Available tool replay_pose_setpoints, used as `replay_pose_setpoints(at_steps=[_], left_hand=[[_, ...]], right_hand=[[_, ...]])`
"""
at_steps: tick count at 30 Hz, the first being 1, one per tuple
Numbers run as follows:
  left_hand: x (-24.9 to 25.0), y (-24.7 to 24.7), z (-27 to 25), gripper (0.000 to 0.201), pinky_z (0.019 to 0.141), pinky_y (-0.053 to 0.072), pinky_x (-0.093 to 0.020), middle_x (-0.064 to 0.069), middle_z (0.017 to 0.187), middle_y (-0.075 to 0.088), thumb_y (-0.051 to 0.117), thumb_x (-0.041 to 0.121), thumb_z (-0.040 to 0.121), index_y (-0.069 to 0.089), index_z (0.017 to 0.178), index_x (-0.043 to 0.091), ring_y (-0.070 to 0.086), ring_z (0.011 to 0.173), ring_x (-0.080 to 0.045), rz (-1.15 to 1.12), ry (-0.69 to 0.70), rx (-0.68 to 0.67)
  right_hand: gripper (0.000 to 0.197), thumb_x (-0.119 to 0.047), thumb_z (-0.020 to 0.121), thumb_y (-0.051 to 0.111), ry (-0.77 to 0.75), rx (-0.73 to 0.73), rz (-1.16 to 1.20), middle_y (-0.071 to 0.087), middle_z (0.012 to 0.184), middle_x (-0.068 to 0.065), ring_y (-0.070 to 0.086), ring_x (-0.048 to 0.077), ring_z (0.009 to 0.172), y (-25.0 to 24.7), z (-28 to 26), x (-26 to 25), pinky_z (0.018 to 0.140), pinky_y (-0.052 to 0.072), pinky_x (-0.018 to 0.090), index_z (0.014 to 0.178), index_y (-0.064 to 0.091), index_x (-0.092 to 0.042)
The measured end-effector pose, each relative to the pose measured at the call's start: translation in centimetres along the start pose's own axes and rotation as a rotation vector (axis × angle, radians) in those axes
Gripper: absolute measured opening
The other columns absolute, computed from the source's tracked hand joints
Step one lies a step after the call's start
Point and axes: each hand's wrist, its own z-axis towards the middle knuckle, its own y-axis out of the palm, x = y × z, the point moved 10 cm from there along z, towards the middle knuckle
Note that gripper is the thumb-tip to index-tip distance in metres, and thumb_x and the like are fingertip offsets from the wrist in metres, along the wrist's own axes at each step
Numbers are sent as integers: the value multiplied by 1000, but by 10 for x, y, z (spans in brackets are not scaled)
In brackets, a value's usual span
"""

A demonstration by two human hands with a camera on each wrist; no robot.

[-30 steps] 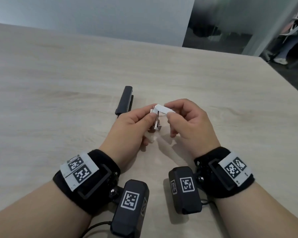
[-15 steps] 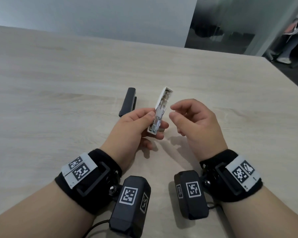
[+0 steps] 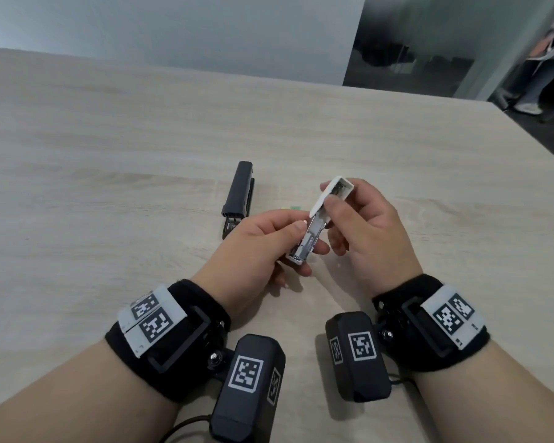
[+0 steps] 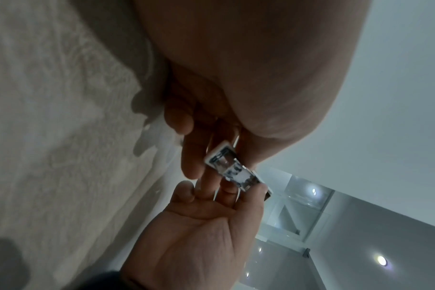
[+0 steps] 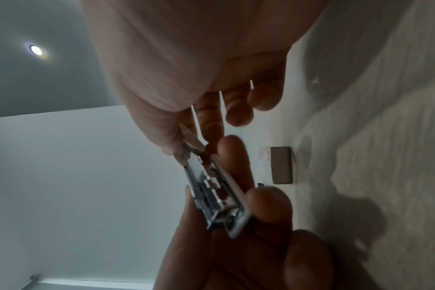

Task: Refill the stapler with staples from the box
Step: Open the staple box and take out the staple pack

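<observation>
A small white stapler [image 3: 328,199] is swung open lengthwise above the table, its metal staple channel [image 3: 307,243] facing up. My left hand [image 3: 296,238] pinches the lower, metal end between thumb and fingers. My right hand [image 3: 333,195] holds the upper white cover end between thumb and forefinger. The left wrist view shows the stapler [image 4: 232,172] end-on between both hands. In the right wrist view the open channel [image 5: 211,192] shows, with the brown staple box [image 5: 281,164] lying on the table beyond. In the head view only a green sliver of that box [image 3: 293,207] shows behind my hands.
A black stapler [image 3: 239,193] lies closed on the light wooden table [image 3: 109,155], just left of and beyond my left hand. The table's far edge meets a grey wall, and its right edge drops to a dark floor.
The white stapler went from folded between both hands to swung open in the left hand alone. My right hand has since come back and taken hold of its upper white end.
</observation>
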Motion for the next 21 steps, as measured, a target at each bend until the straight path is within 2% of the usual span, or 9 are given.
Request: replay_pose_setpoints(at_steps=[4,8,10,12,13,15,17,19,21], left_hand=[[-1,-1,-2,23,50,45,-30,-16,105,79,55,14,102,75,113,17,73,74,-21,-20,-5,45],[0,-12,-4,21,52,50,-33,-8,102,81,57,10,100,76,108,13,76,87,-27,-15,34,150],[11,-17,-8,23,48,43,-30,-4,87,80,55,7,98,77,95,13,70,69,-25,47,128,184],[32,-23,-16,26,46,37,-24,5,61,68,56,4,95,77,84,15,54,52,-10,184,300,251],[45,-27,-23,28,48,37,-21,9,54,61,57,2,94,77,81,17,48,50,-6,256,397,301],[71,-42,-38,28,49,35,-18,5,52,57,56,2,92,75,80,17,44,50,-4,307,561,440],[79,-63,-43,24,49,35,-13,-2,60,58,55,3,91,74,84,15,45,52,-3,281,592,575],[69,-80,-34,19,54,42,-13,3,84,66,59,13,89,74,94,24,56,69,-4,301,490,649],[52,-84,-21,28,80,54,-23,17,108,67,64,36,85,68,113,40,62,105,-9,415,305,632]], right_hand=[[21,-30,98,60,50,78,1,66,75,0,57,15,66,-12,4,9,53,45,31,98,71,-12],[9,-28,97,66,99,251,-28,68,67,-9,56,9,57,-42,11,15,53,44,23,104,71,-24],[12,-28,95,69,113,278,-111,69,62,-13,54,2,50,-51,13,17,53,45,18,107,69,-27],[10,-27,94,70,134,249,-199,72,66,-11,54,-1,47,-52,16,19,55,46,19,104,70,-27],[9,-27,93,70,150,229,-233,74,72,-6,55,0,47,-50,17,20,57,46,21,102,71,-27],[6,-28,91,70,175,201,-293,77,79,0,58,1,48,-48,18,23,59,47,23,98,71,-28],[5,-32,90,70,186,182,-357,77,78,-2,60,1,51,-46,18,26,62,47,25,94,71,-29],[7,-34,89,69,186,160,-409,76,79,-3,64,3,59,-45,20,27,66,48,29,91,72,-28],[9,-34,90,67,191,139,-448,76,83,-4,70,11,74,-44,22,30,74,53,34,92,72,-27]])
